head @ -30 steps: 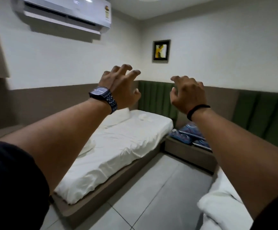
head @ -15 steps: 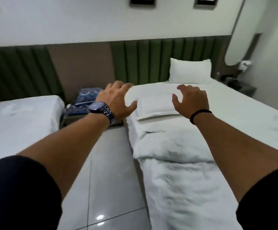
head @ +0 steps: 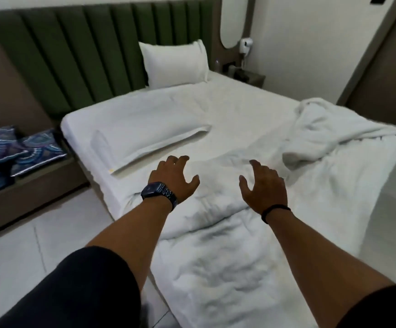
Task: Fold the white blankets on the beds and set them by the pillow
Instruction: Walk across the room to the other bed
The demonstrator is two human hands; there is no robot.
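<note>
A rumpled white blanket (head: 215, 233) lies spread over the near half of the bed (head: 244, 107), bunched up at its upper edge. A second crumpled white cloth (head: 329, 131) is heaped at the bed's right side. One white pillow (head: 175, 62) stands upright against the green headboard, and another pillow (head: 145, 136) lies flat on the left of the mattress. My left hand (head: 173, 178), with a dark watch on the wrist, hovers over the blanket's bunched edge, fingers spread and empty. My right hand (head: 263, 185) hovers beside it, also spread and empty.
A low wooden ledge (head: 26, 185) left of the bed holds blue patterned cushions (head: 19, 152). Pale tiled floor (head: 26, 256) runs along the bed's left side. A small bedside table (head: 249, 78) and an oval wall mirror (head: 233, 20) stand at the far right, near a door.
The view has swung from the left bed to the right bed and tilted down. Both empty hands have dropped from raised in the air to just above the blanket.
</note>
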